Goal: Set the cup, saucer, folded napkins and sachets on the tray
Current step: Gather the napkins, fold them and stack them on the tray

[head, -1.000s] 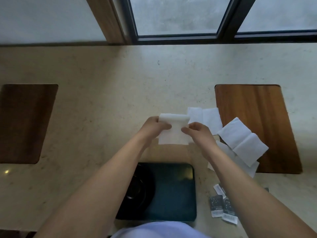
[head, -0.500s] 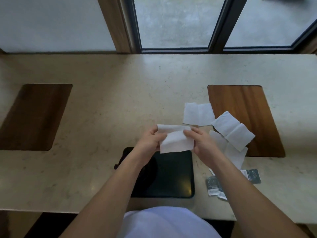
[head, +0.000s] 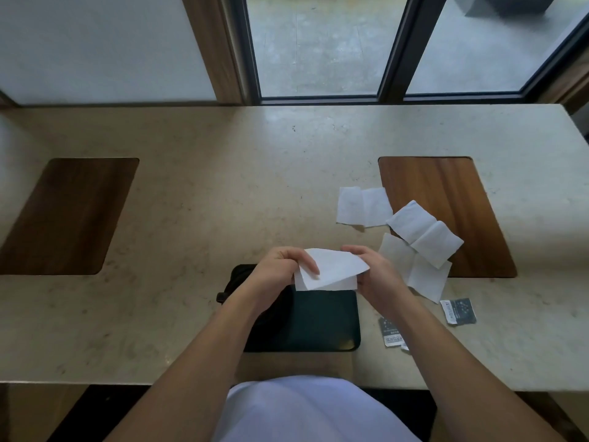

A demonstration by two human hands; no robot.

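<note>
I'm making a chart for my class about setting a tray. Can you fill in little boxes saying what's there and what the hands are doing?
held: white paper napkin, gripped by left hand and right hand
under hands: dark rectangular tray
loose napkins: three unfolded white ones, right of the hands
sachets: small dark packets on beige stone counter, off the tray
cup: mostly hidden by left arm

Both hands pinch one white napkin (head: 331,271) over the far edge of the dark tray (head: 318,323): the left hand (head: 280,269) at its left side, the right hand (head: 376,275) at its right. Three more napkins (head: 424,232) lie to the right, partly on a wooden inlay (head: 452,199). Sachets (head: 459,311) lie on the counter (head: 191,218) beside the tray.
</note>
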